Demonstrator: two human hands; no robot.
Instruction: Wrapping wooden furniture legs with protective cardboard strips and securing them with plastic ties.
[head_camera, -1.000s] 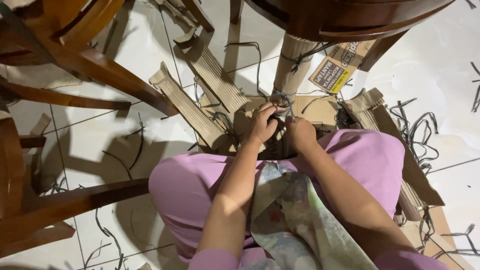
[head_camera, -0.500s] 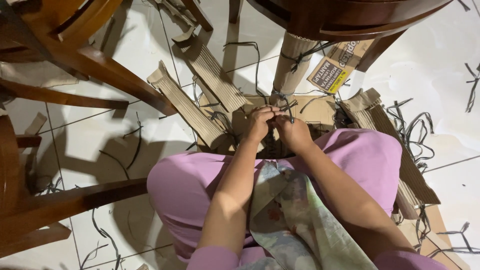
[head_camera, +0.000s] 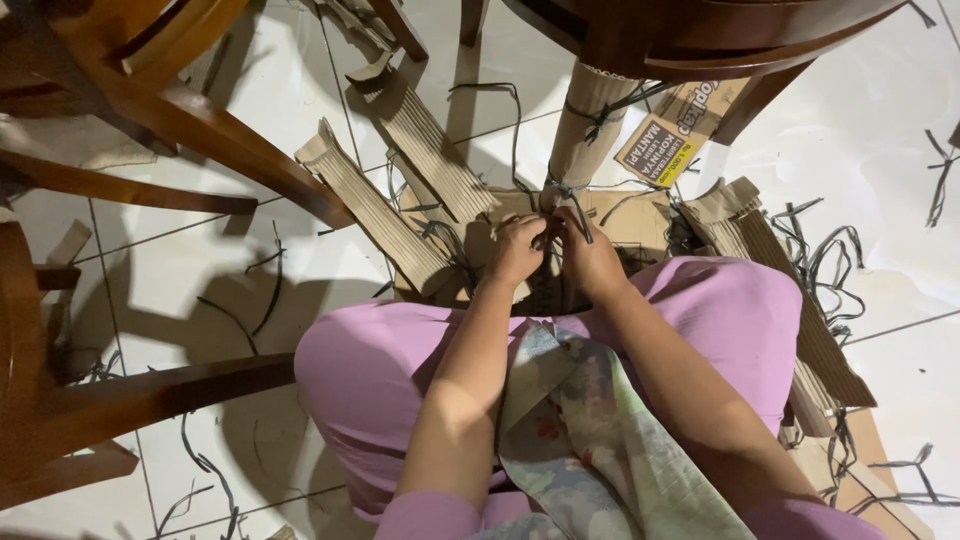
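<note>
Head view: I see both hands, left hand (head_camera: 517, 250) and right hand (head_camera: 592, 258), pinching a dark strap (head_camera: 562, 190) at the foot of a cardboard-wrapped leg (head_camera: 585, 125). Upper strap already tied; lower knot seems unfinished.

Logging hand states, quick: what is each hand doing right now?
Left hand: closed, pinching the dark strap on the cardboard roll.
Right hand: closed on the same strap.

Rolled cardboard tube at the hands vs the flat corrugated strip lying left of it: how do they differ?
The rolled cardboard tube is curled round and bound with dark cord; the flat corrugated strip lies open and unbound. The tube meets the left hand and right hand at its near end; the strip lies untouched on the tiled floor. Both are brown corrugated cardboard.
</note>
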